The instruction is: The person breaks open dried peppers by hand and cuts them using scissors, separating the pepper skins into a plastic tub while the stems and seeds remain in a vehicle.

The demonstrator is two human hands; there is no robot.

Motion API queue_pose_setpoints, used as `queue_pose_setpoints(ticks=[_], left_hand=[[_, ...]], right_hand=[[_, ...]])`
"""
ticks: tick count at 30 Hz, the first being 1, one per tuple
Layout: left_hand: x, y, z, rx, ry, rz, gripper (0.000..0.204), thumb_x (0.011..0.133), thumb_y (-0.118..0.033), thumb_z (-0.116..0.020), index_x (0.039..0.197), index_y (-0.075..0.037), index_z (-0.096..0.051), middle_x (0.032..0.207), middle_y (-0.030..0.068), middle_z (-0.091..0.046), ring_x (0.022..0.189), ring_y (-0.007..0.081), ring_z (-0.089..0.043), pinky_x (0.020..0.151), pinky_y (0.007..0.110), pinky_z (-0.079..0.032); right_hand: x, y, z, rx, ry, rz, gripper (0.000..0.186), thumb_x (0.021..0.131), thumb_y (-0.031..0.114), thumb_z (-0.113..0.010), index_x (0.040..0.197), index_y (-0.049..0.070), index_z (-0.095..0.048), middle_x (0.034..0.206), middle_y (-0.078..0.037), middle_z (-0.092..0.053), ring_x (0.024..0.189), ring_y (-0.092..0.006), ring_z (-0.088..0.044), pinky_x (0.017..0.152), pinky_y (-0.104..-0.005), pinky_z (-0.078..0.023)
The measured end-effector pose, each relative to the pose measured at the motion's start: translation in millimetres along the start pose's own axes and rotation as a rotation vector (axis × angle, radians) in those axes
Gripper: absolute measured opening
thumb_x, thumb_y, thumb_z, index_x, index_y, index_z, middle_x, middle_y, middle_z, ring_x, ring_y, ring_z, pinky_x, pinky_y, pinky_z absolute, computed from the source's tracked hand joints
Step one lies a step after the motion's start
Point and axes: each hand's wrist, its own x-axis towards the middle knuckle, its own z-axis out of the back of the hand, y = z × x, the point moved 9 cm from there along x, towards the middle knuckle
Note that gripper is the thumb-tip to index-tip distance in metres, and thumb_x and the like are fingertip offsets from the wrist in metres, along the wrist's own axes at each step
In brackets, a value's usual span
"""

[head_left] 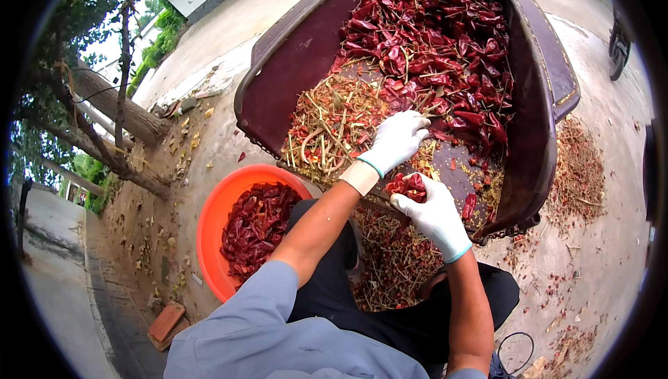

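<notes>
Red chillies (415, 184) are in the right hand (438, 215), white glove, fingers curled round a small bunch just over the cart bed's near edge, toward its near right corner. Left hand (396, 141), also gloved, fingers partly bent, sits inside the near edge where the stem pile (334, 118) meets the chilli heap (438, 38); can't tell if it pinches anything. Heap fills the far end and runs down along the right wall of the cart bed (292, 76); stem pile takes the near left corner. Risks, my read: loose grip on the bunch = pods over the near edge into the scrap (396, 254) on the ground; heap and stem pile touch, so a sweep of the left hand could mix them; heap looks loose, pulling low on it could start a slide toward the near edge; dry skins probably crack if squeezed. Orange basin (214, 208) is on the ground off the near left corner, close by the left leg, so a knee bump could tip it. More debris (577, 170) lies outside the right wall. Labels: no brand or writing I can read on cart, basin or gloves.
</notes>
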Motion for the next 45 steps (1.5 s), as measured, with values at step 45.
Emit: queue_pose_setpoints(ticks=[45], left_hand=[[-59, -29, 44, -0.879, 0.177, 0.193, 0.033, 0.090, -0.014, -0.074, 0.120, 0.000, -0.068, 0.107, 0.0077, -0.073, 0.097, 0.0116, -0.067, 0.088, 0.028, -0.054]], right_hand=[[-16, 60, 45, -0.671, -0.620, 0.431, 0.045, 0.081, 0.015, -0.079, 0.123, 0.012, -0.065, 0.104, -0.014, -0.073, 0.091, -0.0311, -0.073, 0.080, -0.0365, -0.057]])
